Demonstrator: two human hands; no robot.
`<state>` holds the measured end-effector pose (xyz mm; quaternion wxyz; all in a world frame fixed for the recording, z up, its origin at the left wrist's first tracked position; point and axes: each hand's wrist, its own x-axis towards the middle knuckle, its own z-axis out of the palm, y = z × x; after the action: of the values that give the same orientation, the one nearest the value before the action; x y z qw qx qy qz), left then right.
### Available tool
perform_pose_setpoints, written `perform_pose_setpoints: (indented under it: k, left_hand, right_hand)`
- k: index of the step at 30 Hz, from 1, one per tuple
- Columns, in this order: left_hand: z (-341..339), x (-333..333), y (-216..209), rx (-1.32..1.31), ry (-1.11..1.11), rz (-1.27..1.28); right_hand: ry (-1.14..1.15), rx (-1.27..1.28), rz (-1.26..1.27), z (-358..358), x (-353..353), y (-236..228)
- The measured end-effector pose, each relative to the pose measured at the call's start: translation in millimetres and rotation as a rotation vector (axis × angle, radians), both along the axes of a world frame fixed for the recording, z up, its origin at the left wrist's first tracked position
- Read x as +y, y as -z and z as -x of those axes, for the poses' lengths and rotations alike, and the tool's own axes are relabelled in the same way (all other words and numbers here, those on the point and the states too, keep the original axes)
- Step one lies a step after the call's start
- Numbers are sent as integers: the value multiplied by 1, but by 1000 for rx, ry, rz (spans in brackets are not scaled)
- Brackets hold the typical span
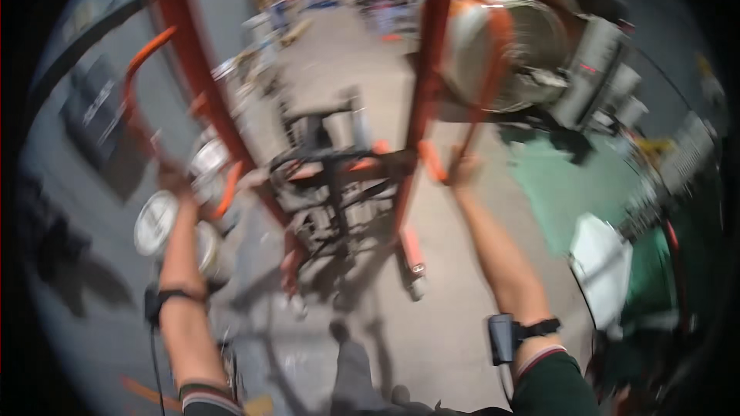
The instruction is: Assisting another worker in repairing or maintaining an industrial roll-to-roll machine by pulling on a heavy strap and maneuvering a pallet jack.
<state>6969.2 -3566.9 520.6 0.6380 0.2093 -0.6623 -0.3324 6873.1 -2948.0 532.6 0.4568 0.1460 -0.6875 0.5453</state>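
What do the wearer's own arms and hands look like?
Left hand and right hand are bare, both blurred. The short dark-green sleeves have red-and-white trim. Each forearm wears a black strap carrying a dark box with a cable.

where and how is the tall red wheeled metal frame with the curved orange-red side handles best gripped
Probably by the curved orange-red side handles, one hand each, from the near side: they stand out beside the tall red metal frame's uprights. The bare left hand and bare right hand are at them; blur hides the fingers.
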Motion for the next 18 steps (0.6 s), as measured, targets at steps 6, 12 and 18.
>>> perform_pose_setpoints:
  k: [6,12,18]
  left_hand:
    - [-75,138,-47,87,-48,-24]
    - [-78,153,-66,152,-38,6]
    - [-119,190,-84,-12,25,-143]
  right_hand:
    - [206,-173,-51,-45,32,-9]
    - [313,16,-143,-5,63,26]
    - [191,-35,-146,-4,111,35]
